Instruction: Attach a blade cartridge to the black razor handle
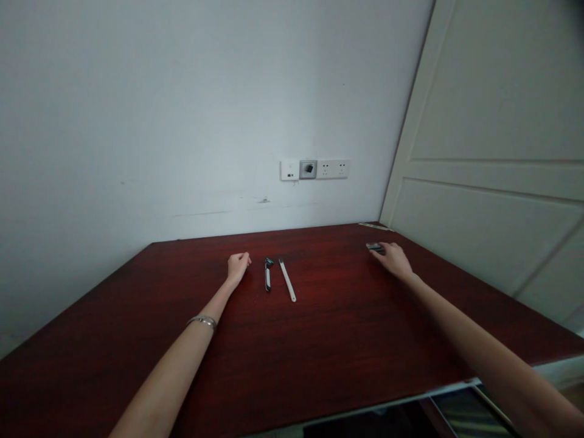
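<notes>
My left hand (238, 266) rests on the dark red table (319, 328), fingers curled into a loose fist, nothing visible in it. Just right of it lie a razor (267, 274) with a dark and teal head and a white toothbrush-like stick (287, 279), side by side, untouched. My right hand (392, 257) reaches far to the right back of the table, fingers lying on a small dark flat object (375, 247); whether it grips it is unclear. A silver bracelet (202, 320) sits on my left wrist.
A white wall with a row of sockets (314, 169) stands behind the table. A white panelled door (493, 182) closes the right side. A thin pale strip (376, 226) lies at the table's back right corner. The table's front edge runs at the lower right.
</notes>
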Tool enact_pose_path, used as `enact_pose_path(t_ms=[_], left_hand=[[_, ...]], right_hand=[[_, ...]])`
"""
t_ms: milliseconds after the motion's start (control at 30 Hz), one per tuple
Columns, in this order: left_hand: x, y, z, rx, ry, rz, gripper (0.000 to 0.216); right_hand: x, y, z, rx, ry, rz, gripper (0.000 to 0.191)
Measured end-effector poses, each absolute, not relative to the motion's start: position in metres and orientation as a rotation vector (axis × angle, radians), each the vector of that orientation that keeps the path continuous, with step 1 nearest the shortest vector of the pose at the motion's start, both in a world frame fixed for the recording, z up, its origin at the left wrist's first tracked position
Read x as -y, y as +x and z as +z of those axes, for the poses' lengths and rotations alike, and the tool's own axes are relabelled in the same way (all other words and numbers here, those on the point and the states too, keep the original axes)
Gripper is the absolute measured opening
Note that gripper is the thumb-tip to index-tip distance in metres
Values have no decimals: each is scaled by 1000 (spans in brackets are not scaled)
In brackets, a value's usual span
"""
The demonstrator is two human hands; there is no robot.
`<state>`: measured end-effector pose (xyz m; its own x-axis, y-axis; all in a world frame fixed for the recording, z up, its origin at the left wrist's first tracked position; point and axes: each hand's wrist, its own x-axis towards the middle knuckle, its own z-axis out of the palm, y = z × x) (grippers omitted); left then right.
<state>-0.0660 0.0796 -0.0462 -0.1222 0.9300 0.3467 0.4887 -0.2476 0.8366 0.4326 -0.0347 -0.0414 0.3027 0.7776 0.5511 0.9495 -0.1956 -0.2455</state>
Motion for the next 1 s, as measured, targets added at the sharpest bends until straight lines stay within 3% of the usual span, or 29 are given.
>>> enact_pose_path(t_ms=[467, 1000], left_hand=[[-77, -67, -48, -1546, 1722, 1369, 31], [-74, -65, -45, -1552, 1735, 1345, 32]], right_hand=[[30, 213, -27, 2046, -1713, -345, 44], [25, 182, -36, 2117, -1870, -276, 56]])
